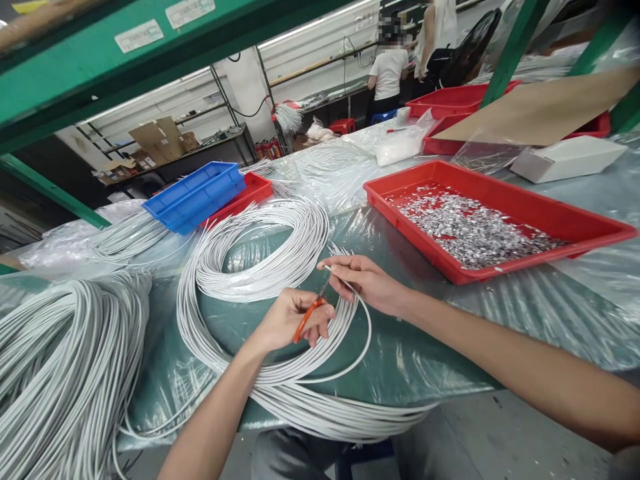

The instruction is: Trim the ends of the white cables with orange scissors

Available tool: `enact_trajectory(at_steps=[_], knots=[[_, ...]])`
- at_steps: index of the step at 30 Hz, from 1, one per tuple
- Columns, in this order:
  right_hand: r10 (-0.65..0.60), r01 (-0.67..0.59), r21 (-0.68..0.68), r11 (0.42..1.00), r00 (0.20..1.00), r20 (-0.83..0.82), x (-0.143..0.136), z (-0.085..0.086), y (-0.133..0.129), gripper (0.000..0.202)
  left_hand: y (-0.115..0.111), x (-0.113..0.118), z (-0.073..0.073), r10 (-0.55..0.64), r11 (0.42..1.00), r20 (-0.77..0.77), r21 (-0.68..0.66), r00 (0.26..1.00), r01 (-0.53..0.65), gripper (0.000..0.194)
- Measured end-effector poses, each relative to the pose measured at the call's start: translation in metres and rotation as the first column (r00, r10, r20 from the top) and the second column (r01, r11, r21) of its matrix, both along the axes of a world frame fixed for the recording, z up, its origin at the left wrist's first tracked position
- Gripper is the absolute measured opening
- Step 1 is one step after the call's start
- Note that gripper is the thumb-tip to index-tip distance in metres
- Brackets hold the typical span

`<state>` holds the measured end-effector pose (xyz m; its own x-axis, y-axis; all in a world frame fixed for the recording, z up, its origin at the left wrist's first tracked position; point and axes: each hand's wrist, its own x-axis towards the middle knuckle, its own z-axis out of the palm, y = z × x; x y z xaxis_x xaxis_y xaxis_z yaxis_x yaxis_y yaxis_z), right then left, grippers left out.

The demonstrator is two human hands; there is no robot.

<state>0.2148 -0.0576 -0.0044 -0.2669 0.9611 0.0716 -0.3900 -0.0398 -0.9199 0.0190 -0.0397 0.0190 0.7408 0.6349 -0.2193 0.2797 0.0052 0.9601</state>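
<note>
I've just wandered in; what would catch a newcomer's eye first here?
Probably the big looped ring of pale cable near the middle and the thick cable heap at the near left. Next comes the bright red tray on the right, strewn with shiny silvery bits. Then, at the centre, the person's left grip holds an orange-handled tool close to a single strand in the right grip.
</note>
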Motion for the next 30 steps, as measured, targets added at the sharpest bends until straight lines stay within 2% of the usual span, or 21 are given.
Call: enact_trajectory(at_steps=[2,3,5,7,9,17,20,22,24,27,30], knots=[[0.01,-0.009,0.004,1.0,1.0,-0.023,0.0,0.004,-0.002,0.03,0.004,-0.001,0.002,0.098,0.983,-0.031,0.156,0.995,-0.092,0.038],[0.008,-0.008,0.006,1.0,0.999,-0.032,0.0,0.006,-0.003,0.03,0.006,-0.002,0.002,0.149,0.956,-0.049,0.264,0.988,-0.131,0.038],[-0.003,0.003,0.003,1.0,0.999,-0.045,-0.001,0.009,-0.005,0.03,0.01,-0.005,0.001,0.25,0.856,-0.085,0.486,0.965,-0.179,0.037],[-0.012,0.012,-0.01,1.0,0.999,-0.05,-0.001,0.011,-0.006,0.03,0.012,-0.006,-0.001,0.314,0.757,-0.121,0.631,0.942,-0.171,0.035],[-0.014,0.013,-0.026,1.0,0.999,-0.047,-0.002,0.011,-0.006,0.03,0.012,-0.006,-0.003,0.331,0.714,-0.143,0.684,0.933,-0.149,0.033],[0.014,-0.017,-0.035,0.999,0.998,-0.062,-0.003,0.009,-0.007,0.032,0.01,-0.006,-0.007,0.337,0.64,-0.115,0.756,0.934,-0.138,0.039],[0.011,-0.013,-0.035,0.999,0.998,-0.058,-0.002,0.008,-0.007,0.035,0.01,-0.006,-0.006,0.346,0.675,-0.072,0.712,0.936,-0.195,0.035],[0.009,-0.01,-0.016,1.0,0.999,-0.032,-0.003,0.007,-0.006,0.041,0.01,-0.005,-0.005,0.351,0.757,0.001,0.589,0.936,-0.284,0.032],[0.011,-0.011,0.017,1.0,1.0,0.011,-0.003,0.005,-0.006,0.049,0.01,-0.003,-0.003,0.348,0.849,0.082,0.396,0.934,-0.351,0.032],[0.038,-0.044,0.075,0.996,0.996,0.083,-0.005,0.003,-0.006,0.059,0.01,-0.001,-0.002,0.314,0.926,0.18,0.157,0.932,-0.342,0.033],[0.056,-0.075,0.118,0.99,0.986,0.158,-0.008,-0.001,-0.006,0.059,0.01,-0.001,-0.003,0.28,0.952,0.245,0.055,0.928,-0.302,0.034]])
